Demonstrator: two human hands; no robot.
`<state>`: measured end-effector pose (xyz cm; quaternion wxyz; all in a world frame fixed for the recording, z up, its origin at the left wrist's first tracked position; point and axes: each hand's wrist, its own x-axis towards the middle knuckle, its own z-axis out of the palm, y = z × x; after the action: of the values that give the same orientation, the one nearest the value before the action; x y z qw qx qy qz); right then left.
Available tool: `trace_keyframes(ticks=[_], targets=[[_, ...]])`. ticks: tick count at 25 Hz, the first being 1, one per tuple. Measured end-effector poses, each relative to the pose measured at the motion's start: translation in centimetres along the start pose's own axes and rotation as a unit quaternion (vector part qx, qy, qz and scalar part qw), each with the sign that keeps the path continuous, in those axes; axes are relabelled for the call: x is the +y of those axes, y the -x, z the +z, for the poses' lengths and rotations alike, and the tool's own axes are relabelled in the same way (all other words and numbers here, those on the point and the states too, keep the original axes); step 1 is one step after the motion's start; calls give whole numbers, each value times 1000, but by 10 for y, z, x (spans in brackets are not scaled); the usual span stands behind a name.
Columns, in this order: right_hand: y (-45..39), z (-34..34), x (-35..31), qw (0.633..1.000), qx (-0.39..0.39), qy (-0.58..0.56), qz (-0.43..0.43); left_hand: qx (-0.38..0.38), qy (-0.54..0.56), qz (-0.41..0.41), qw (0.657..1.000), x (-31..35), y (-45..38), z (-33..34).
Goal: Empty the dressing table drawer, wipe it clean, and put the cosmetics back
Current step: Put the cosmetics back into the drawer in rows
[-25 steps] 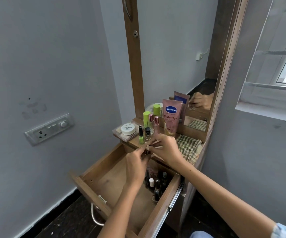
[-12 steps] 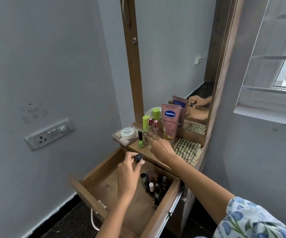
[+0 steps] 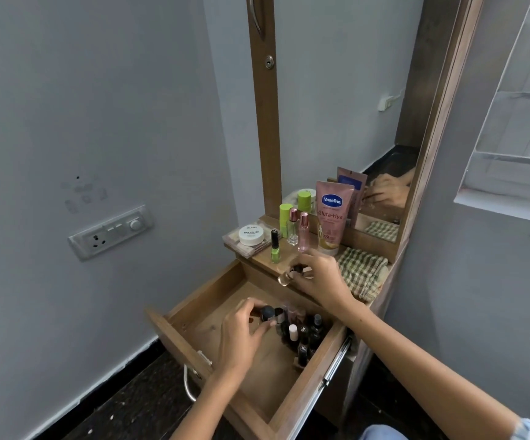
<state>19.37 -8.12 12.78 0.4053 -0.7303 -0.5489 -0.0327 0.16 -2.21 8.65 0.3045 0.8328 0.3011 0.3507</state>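
The wooden drawer (image 3: 212,309) of the dressing table stands pulled out. Several small dark bottles (image 3: 305,335) are grouped at its back right. My left hand (image 3: 241,335) is inside the drawer and pinches a small dark-capped bottle (image 3: 267,312) beside that group. My right hand (image 3: 320,277) hovers over the tabletop's front edge, fingers curled round a small clear bottle (image 3: 285,276). On the tabletop stand a green nail polish (image 3: 275,247), two pink-capped bottles (image 3: 303,233), a green tube (image 3: 285,219), a pink Vaseline tube (image 3: 332,217) and a white jar (image 3: 251,235).
A checked cloth (image 3: 362,271) lies folded on the tabletop's right side. The mirror (image 3: 336,100) rises behind the cosmetics. A switch plate (image 3: 111,231) is on the left wall. A window ledge (image 3: 508,198) juts from the right wall. The drawer's metal handle (image 3: 189,385) hangs at its front.
My left hand has dropped from above the drawer down into it with the dark-capped bottle. My right hand has drawn back from the tabletop bottles, now holding a small clear bottle.
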Motion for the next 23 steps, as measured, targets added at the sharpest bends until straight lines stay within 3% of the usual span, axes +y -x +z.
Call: trace_keyframes(ticks=[3,7,11,17,23], targets=[[16,-8,-21,996,-68,-50,9,-14,33,-45,998,-10,9,1],[29,-8,-32,981,-189,24,27,-6,47,-51,998,-14,15,5],[41,5,-33,964,-261,52,20,0,30,-33,999,-16,17,3],[59,26,-37,922,-329,203,11,-46,-20,-13,999,-12,19,2],[66,37,-32,921,-322,218,3,-78,-19,-47,996,-12,17,3]])
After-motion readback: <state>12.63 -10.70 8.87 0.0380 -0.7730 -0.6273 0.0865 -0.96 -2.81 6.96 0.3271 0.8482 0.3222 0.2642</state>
